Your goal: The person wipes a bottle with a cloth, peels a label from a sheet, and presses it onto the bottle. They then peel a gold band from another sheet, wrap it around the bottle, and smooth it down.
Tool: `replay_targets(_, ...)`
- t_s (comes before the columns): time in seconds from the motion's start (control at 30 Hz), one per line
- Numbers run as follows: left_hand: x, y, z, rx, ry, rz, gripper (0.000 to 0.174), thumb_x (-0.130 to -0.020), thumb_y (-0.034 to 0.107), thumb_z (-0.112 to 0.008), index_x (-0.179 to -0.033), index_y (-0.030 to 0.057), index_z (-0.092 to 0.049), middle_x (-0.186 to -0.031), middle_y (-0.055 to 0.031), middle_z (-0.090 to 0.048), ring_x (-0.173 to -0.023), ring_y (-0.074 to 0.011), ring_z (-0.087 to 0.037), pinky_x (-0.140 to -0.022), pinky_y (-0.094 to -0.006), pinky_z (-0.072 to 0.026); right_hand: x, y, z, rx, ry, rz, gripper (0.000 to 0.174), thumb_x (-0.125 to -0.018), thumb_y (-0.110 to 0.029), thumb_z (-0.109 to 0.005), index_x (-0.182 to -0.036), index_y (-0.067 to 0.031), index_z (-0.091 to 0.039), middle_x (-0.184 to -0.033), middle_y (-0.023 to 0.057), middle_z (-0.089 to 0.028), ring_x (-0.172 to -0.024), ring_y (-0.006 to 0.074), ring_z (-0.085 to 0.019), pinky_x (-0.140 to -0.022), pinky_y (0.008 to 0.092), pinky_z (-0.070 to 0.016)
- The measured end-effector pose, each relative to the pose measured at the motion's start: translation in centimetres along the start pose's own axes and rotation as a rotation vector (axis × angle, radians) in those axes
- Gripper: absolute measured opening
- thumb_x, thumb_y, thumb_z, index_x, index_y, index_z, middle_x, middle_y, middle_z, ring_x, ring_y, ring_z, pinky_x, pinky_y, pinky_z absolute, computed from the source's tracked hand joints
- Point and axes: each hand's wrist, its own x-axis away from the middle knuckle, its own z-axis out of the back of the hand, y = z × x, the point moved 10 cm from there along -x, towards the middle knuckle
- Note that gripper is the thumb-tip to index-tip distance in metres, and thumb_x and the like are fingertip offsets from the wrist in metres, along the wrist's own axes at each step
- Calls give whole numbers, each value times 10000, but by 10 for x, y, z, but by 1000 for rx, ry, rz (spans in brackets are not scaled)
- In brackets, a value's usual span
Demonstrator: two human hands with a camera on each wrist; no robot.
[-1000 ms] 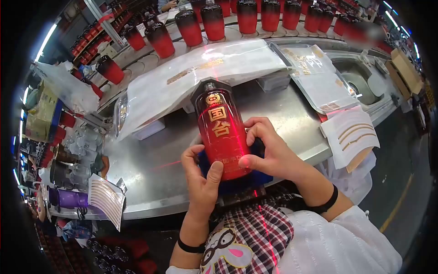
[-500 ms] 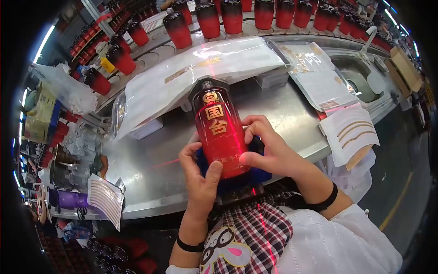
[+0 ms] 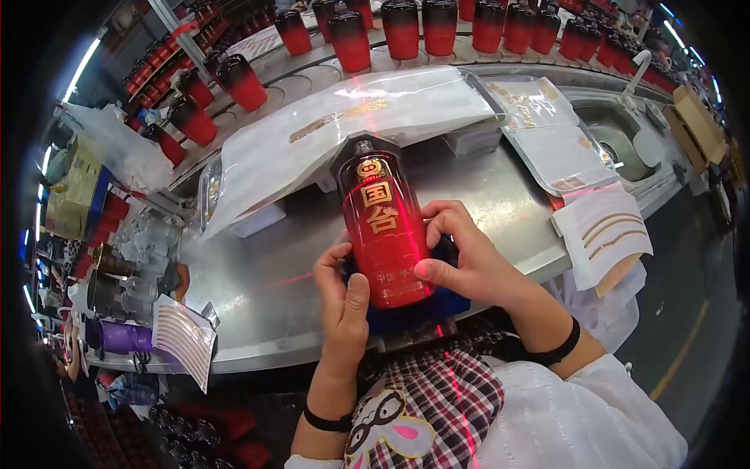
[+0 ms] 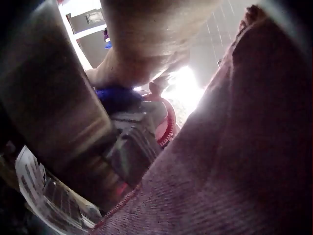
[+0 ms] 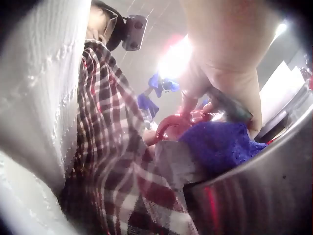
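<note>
A red-and-black bottle (image 3: 391, 254) with gold characters and a round emblem leans back in front of the person, neck pointing away. The left hand (image 3: 341, 309) holds its lower left side, fingers bent behind it, thumb beside its edge. On the other side the right hand (image 3: 480, 266) grips the lower body, thumb at the front edge and index finger bent along the side. Behind the neck shows a dark angular piece (image 3: 336, 166). A blue cloth (image 5: 220, 144) lies under the bottle's lower end. In the right wrist view the round red base (image 5: 171, 128) shows.
Similar bottles (image 3: 402, 35) line the belt at the back. Between lies a tray covered by a translucent sheet (image 3: 266, 172) on the steel table (image 3: 281, 313). Decal sheets lie right (image 3: 605, 234) and left (image 3: 183, 340), beside a purple cup (image 3: 129, 338). A sink (image 3: 625, 141) is at far right.
The left thumb has shifted left off the bottle's front face. Both hands otherwise stay around the bottle, which is nearly still. Bottles at the back have moved leftward along the belt.
</note>
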Motion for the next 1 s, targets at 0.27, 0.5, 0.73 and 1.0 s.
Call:
replay_targets(0.27, 0, -2, -2, 1, 11, 6, 535, -996, 257, -583, -1384, 11, -309, -1429, -155, -387, -1315, -229, -365, -1138, -378, -237, 1, 2, -1, 10, -14, -15, 446, -842, -360, -777, -999, -73, -474, -1251, 184, -424, -1263, 315, -435, -1061, 387, -367)
replay_targets(0.5, 0, 0, -5, -7, -1, 33, 576, -978, 260, -613, -1390, 13, -296, -1444, -157, -375, -1326, -233, -363, -1139, -382, -249, 1, 1, -1, 20, -16, 11, 484, -821, -389, -792, -999, -74, -470, -1246, 187, -426, -1260, 325, -434, -1061, 386, -367)
replay_targets(0.73, 0, 1, -5, -19, -6, 11, 603, -968, 268, -628, -1397, 14, -290, -1433, -155, -385, -1318, -233, -374, -1138, -384, -256, 8, 1, 19, 17, 139, -35, 421, -858, -268, -759, -1121, -45, -516, -1254, 199, -527, -1180, 265, -540, -999, 378, -431)
replay_targets(1.0, 0, 1, -5, -59, 2, 38, 634, -959, 291, -645, -1399, 6, -288, -1382, -144, -415, -1280, -223, -399, -1117, -376, -283, 18, -22, 23, 44, 126, -227, 235, -876, -140, -694, -1049, -8, -604, -847, 149, -655, -783, 240, -656, -707, 342, -513)
